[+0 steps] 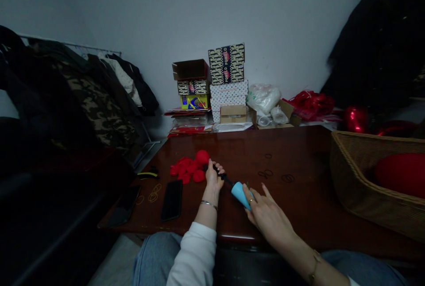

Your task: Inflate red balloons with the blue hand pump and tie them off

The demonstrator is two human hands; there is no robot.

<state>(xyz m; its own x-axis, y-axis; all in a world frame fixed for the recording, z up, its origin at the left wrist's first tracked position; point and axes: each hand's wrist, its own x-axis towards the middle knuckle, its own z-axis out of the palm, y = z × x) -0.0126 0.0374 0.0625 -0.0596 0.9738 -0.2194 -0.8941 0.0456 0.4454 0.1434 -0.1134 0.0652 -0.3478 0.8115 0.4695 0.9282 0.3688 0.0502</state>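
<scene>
A light blue hand balloon pump (239,194) with a black shaft slants across the middle of the table. My right hand (265,213) is around its near end, with some fingers stretched out. My left hand (214,175) is closed at the far end of the pump, where a small, partly inflated red balloon (202,157) sits just beyond the fingers. The balloon's neck is hidden by that hand. Beside it lies a pile of limp red balloons (184,168).
On the dark wooden table (232,144) lie two black phones (171,199), yellowish rubber bands (154,193), a yellow-and-black tool (148,174) and black bands (287,178). A wicker basket (352,188) holding a large red balloon (401,173) stands right. Stacked boxes (229,95) line the wall.
</scene>
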